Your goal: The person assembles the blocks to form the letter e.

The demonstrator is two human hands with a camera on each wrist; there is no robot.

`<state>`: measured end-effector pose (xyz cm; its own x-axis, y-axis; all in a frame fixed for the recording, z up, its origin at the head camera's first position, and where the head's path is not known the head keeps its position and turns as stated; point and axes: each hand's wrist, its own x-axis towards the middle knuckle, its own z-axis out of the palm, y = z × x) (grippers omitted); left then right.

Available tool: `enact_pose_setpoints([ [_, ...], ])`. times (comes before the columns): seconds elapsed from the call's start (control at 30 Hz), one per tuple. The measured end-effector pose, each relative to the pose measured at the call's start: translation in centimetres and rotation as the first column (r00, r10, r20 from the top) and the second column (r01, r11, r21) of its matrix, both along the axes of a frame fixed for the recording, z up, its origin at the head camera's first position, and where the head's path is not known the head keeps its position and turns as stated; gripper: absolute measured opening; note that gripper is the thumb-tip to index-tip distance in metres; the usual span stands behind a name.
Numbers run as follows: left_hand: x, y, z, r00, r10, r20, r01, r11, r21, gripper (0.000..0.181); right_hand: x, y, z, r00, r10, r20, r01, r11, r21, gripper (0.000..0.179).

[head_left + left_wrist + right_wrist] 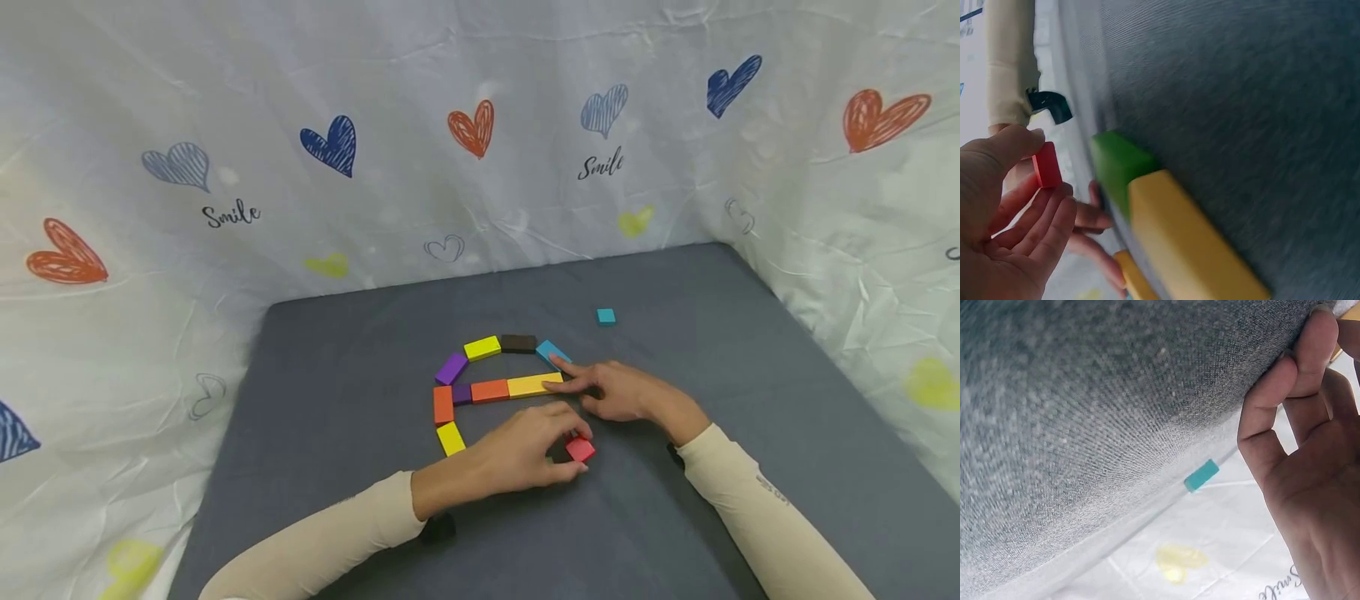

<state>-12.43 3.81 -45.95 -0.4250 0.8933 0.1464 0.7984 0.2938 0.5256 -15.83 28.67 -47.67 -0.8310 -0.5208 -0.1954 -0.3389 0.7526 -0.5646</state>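
Observation:
In the head view, my left hand [525, 450] pinches a red block [580, 448] between thumb and fingers, just above or at the cloth. The left wrist view shows that red block [1047, 165] too, near a green block [1124, 165] and a yellow block [1185, 237]. My right hand [626, 392] reaches in from the right with extended fingers. One fingertip touches the blue block [552, 353]; another rests on the yellow-orange block [534, 384] at the end of the middle row. In the right wrist view, nothing shows in the right hand [1322, 456].
Blocks form a curved outline with a middle row: purple [452, 368], yellow [482, 347], black [518, 343], orange [443, 406], lower yellow [451, 438], dark purple [461, 394], orange-red [490, 391]. A lone teal block [606, 317] lies behind on the grey cloth [337, 375].

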Motion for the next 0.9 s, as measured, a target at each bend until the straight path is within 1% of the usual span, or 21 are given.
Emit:
enact_pose_setpoints([
  [0.07,0.2,0.1,-0.5,1.000,-0.009,-0.009,0.009,0.999,-0.033,0.033,0.0,0.0,-0.1,1.000,-0.001,0.001,0.001,1.000,-0.001,0.064],
  [0.17,0.4,0.3,-1.0,0.999,-0.011,-0.041,0.007,0.996,-0.089,0.032,0.0,0.0,-0.2,1.000,-0.002,0.006,0.002,1.000,0.001,0.064],
  [0.3,0.5,0.4,-1.5,0.994,-0.006,-0.107,-0.011,0.988,-0.156,0.032,-0.1,-0.1,-0.2,1.000,-0.009,0.011,0.009,1.000,0.005,0.064],
  [0.4,0.6,0.5,-1.7,0.985,-0.002,-0.173,-0.032,0.981,-0.190,0.033,-0.1,-0.1,-0.4,1.000,-0.012,0.015,0.012,1.000,0.004,0.064],
  [0.47,0.6,0.5,-1.9,0.975,0.004,-0.223,-0.051,0.978,-0.205,0.033,-0.1,-0.1,-0.4,1.000,-0.013,0.017,0.013,1.000,0.005,0.065],
  [0.57,0.8,0.5,-2.0,0.961,0.025,-0.275,-0.088,0.971,-0.222,0.034,-0.1,-0.1,-0.3,1.000,-0.016,0.015,0.016,1.000,0.014,0.065],
  [0.67,1.0,0.5,-2.0,0.955,0.043,-0.294,-0.116,0.965,-0.235,0.035,-0.1,-0.1,-0.2,1.000,-0.018,0.012,0.018,1.000,0.020,0.064],
  [0.9,1.2,0.4,-2.0,0.953,0.060,-0.299,-0.136,0.961,-0.242,0.034,-0.1,-0.1,-0.1,1.000,-0.018,0.012,0.018,1.000,0.022,0.064],
])
